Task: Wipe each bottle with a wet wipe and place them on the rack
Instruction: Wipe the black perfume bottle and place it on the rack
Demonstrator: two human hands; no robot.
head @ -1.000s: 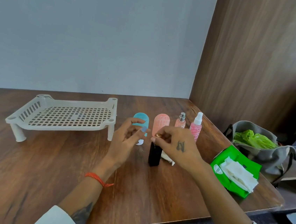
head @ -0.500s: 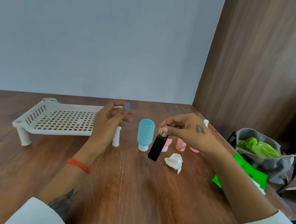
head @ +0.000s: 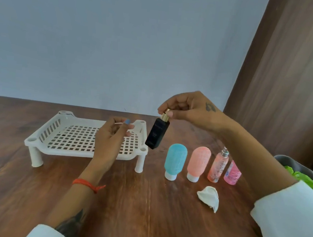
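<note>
The right hand pinches the gold cap of a small black rectangular bottle between thumb and fingertips, holding it in the air, tilted, just off the right far corner of the white plastic lattice rack. The bottle hangs clear of the rack and of the dark wooden table.

The left hand is raised over the right half of the rack, covering part of the grid from this view; its fingers are loosely curled with thumb and forefinger close together, and whether they hold something thin I cannot tell.

To the right of the rack a row of four bottles stands on the table: a blue silicone squeeze bottle on its white cap, a salmon-pink silicone squeeze bottle beside it, a slim clear peach spray bottle, and a pink spray bottle partly hidden by the right forearm. Nearer than the row lies a crumpled white wet wipe. At the right edge, a grey bag with green contents sits beyond the table.
</note>
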